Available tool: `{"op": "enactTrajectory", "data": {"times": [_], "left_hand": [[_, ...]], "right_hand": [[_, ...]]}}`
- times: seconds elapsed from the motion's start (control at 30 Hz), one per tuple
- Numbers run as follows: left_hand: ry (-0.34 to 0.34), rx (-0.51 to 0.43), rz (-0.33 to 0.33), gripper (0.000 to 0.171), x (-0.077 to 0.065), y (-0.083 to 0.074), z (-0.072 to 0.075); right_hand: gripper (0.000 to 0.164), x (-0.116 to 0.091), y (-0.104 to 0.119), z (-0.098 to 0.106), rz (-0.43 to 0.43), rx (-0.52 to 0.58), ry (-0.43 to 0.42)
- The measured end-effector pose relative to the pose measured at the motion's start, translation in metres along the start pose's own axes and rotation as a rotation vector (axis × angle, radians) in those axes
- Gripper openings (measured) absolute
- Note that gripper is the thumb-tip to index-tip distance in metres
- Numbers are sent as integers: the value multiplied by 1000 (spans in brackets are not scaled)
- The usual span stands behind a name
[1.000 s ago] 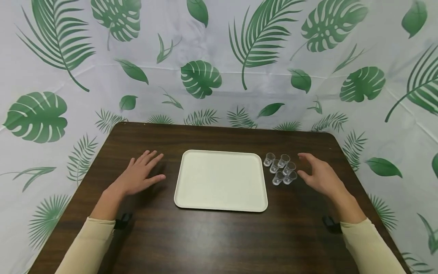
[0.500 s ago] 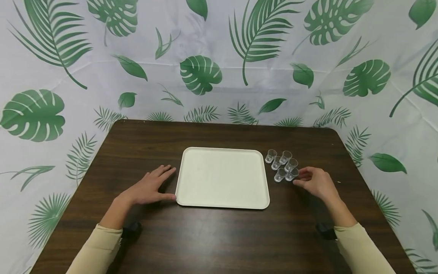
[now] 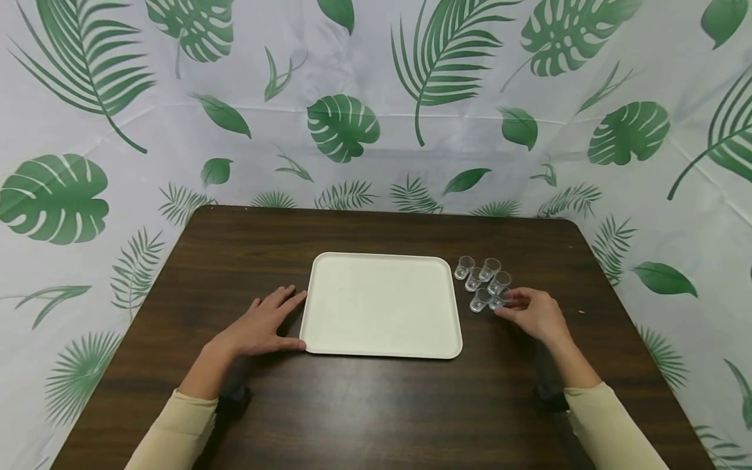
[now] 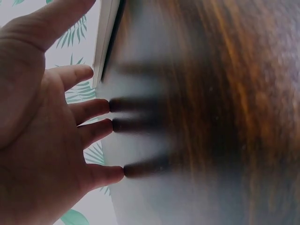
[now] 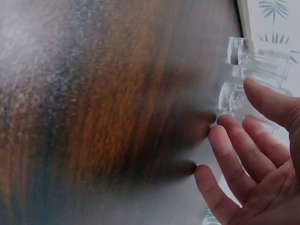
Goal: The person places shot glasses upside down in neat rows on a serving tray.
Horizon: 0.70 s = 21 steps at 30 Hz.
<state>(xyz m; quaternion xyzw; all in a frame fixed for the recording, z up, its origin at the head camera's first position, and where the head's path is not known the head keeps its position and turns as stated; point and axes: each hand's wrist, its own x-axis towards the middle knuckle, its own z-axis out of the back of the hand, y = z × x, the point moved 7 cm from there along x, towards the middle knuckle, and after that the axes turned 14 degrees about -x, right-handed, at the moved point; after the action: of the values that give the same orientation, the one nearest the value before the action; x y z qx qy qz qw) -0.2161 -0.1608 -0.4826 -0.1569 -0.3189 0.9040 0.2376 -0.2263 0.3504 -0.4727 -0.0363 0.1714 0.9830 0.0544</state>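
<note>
A cream rectangular tray [image 3: 382, 307] lies flat in the middle of the table. At its left edge my left hand [image 3: 258, 329] is spread, the thumb by the near corner and the index finger farther up the side. Fingertips [image 4: 104, 176] of that hand meet the tabletop in the left wrist view. Several small clear shot glasses [image 3: 480, 299] stand upright in a cluster off the tray's right side. My right hand [image 3: 534, 316] pinches the nearest right shot glass [image 5: 228, 97] between thumb and fingers, its other fingertips down at the table.
The dark wood table [image 3: 364, 418] has rounded far corners. Behind it hangs a white cloth [image 3: 264, 150] printed with green leaves, which also runs down both sides. Other glasses stand close against the pinched one.
Both hands have come lower and inward. My left hand has reached the tray's left edge, and my right hand has closed in on the nearest right glass. The tray and glasses stay put.
</note>
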Motion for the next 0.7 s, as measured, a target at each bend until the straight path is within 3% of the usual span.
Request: {"op": "enactTrajectory", "data": {"times": [0.37, 0.7], "left_hand": [[10, 4, 8, 106, 0, 2, -8], [6, 17, 13, 107, 1, 2, -4]], "right_hand": [[46, -2, -3, -4, 5, 17, -51], [41, 0, -2, -5, 51, 35, -118]]}}
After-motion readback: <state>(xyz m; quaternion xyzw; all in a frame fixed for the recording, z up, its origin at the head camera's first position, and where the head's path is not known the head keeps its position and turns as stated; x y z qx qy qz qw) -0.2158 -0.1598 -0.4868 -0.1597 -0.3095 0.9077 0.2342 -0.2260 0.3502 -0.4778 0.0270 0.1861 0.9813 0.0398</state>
